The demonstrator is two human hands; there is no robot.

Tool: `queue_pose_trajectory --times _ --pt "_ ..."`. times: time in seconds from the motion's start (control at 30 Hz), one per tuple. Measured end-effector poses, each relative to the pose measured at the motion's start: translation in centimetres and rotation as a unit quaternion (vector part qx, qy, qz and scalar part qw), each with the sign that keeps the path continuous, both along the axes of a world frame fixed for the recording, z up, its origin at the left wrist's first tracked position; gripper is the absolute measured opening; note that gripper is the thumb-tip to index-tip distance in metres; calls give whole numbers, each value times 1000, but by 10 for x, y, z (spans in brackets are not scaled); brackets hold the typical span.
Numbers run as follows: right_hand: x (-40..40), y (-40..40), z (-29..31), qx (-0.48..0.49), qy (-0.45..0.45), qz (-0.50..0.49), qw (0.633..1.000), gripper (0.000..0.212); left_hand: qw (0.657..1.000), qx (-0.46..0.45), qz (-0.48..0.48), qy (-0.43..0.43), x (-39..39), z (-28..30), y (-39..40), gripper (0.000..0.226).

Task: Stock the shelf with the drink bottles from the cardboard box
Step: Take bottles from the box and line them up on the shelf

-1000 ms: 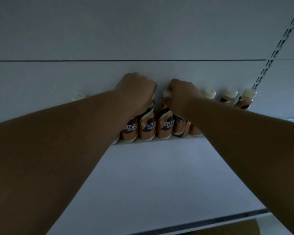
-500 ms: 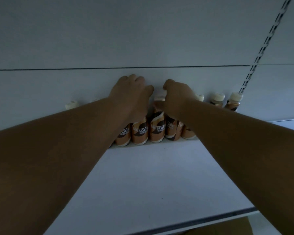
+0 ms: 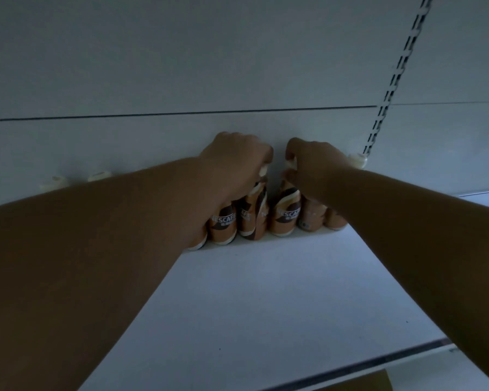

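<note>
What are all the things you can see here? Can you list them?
Coffee bottles: at least six, orange-brown with cream caps, standing in a row at the back of the shelf; arms hide some.
Shelf: one, white, front half bare.
Back wall: white panels behind the bottles.
Slotted rail: one, dark, upper right.
Cardboard box: one brown corner, bottom edge.
Left hand: closed over a bottle top.
Right hand: closed over a bottle top.
</note>
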State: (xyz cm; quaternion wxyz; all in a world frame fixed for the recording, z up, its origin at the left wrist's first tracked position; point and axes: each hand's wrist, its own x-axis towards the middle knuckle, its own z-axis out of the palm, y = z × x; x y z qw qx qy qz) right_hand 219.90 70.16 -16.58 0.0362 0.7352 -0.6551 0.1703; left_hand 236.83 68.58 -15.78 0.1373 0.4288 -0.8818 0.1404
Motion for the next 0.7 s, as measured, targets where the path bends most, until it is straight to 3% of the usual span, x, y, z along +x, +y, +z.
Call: queue_pose_trajectory --times 0.23,0.33,0.47,0.7 --pt "-7 3 3 9 -26 15 999 31 998 -54 27 -26 -13 0 2 30" --pt "-9 0 2 16 -25 19 999 32 999 -26 39 -20 -17 0 4 36" --pt "-8 -4 -3 18 -34 23 999 26 999 34 20 -34 -22 -2 6 29" --pt "-6 -8 -4 14 -43 33 998 25 996 33 42 -67 -17 3 -1 30"
